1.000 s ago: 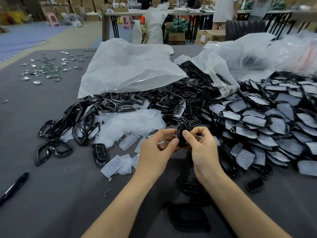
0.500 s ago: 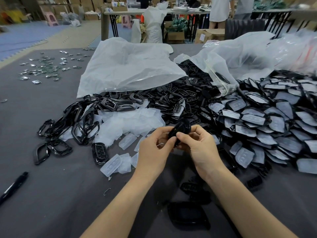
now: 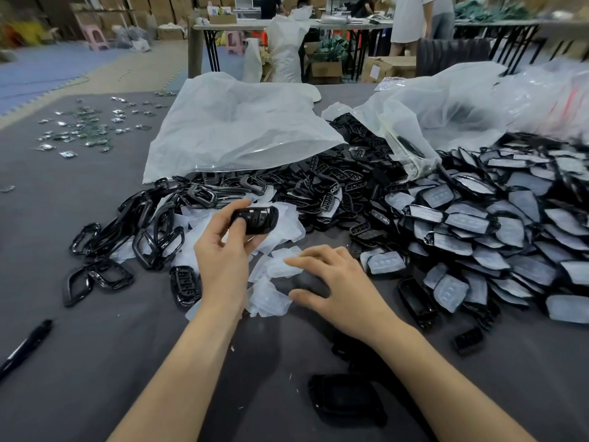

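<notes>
Black plastic shell (image 3: 255, 220) sits pinched in the left grip (image 3: 220, 260), thumb on its near face and fingers curled behind it, lifted above the grey desk (image 3: 95, 362) over a heap of clear soft pads (image 3: 280, 228). Right grip (image 3: 344, 291) holds nothing: its fingers are spread and loosely bent, the tips touching one clear pad (image 3: 283, 266) that lies on the desk just beside the left wrist. Glossy black frames (image 3: 153, 224) are heaped to the left, and padded shells (image 3: 494, 224) pile up on the right. A white plastic bag (image 3: 242, 132) lies behind the heaps. A black pen (image 3: 25, 349) rests near the left edge, well apart from both hands.
</notes>
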`<state>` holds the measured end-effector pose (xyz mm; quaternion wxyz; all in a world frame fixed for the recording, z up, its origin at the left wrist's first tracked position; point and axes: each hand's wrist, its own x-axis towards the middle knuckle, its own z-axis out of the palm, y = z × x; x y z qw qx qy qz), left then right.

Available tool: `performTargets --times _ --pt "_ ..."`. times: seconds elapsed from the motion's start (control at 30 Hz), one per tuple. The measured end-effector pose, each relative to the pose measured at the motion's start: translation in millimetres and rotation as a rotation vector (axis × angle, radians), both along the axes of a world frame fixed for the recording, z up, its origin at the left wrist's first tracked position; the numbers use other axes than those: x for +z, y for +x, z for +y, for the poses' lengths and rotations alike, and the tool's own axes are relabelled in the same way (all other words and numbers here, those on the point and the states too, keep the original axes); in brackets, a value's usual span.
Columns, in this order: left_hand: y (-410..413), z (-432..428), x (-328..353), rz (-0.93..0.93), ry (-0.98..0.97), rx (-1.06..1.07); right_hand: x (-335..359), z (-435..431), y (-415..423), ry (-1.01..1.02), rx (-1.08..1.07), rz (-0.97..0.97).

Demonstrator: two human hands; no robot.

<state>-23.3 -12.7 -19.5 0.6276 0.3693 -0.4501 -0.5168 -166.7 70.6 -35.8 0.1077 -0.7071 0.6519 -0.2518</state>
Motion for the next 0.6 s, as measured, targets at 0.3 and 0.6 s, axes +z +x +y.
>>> performTargets --times 0.3,0.6 --pt "-10 6 -9 -0.121 0.025 -0.034 2 -7 3 -0.02 -0.019 0.063" --pt "-11 9 -15 -0.3 0.02 0.06 4 -9 9 -0.119 0.024 0.201"
